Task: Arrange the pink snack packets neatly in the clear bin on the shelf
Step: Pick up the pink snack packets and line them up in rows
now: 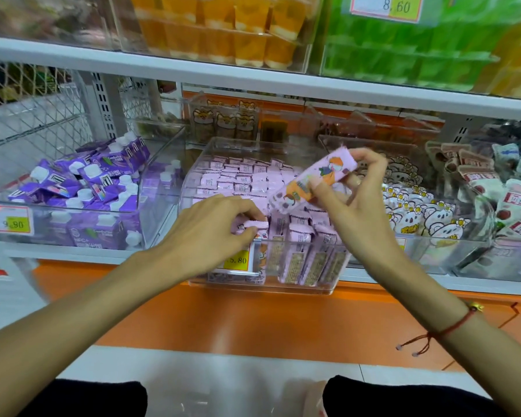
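The clear bin (pixel 313 288) sits on the middle shelf, holding several pink snack packets (pixel 244 179) in rows, with more standing upright along its front (pixel 301 254). My right hand (pixel 355 203) is raised over the bin's right half, pinching one long pink packet (pixel 310 179) with a cartoon figure, tilted up to the right. My left hand (pixel 214 227) reaches into the bin's front left corner, fingers closed on a small pink packet (pixel 254 226) there.
A bin of purple drink cartons (pixel 82 188) stands to the left, a bin of white bear-print packets (pixel 418 215) to the right, and red-and-white packets (pixel 506 203) farther right. A yellow price tag (pixel 237 260) hangs on the bin front. The upper shelf edge (pixel 253 76) overhangs.
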